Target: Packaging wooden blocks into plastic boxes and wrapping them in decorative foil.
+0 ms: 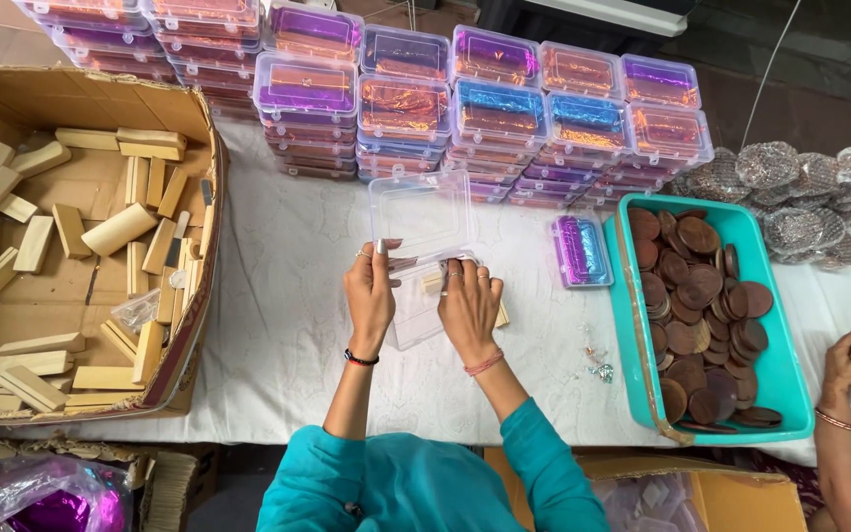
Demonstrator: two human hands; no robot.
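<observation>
Head view: your left hand (370, 292) and right hand (469, 307) press on an open clear box (424, 254) mid-worktop, its lid up. Filled boxes (485, 108) line the far edge; wooden blocks (118, 229) and brown discs (701, 305) remain.

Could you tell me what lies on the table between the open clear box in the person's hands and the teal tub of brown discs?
In the head view, one closed clear box with purple foil inside lies between the open clear box and the teal tub.
</observation>
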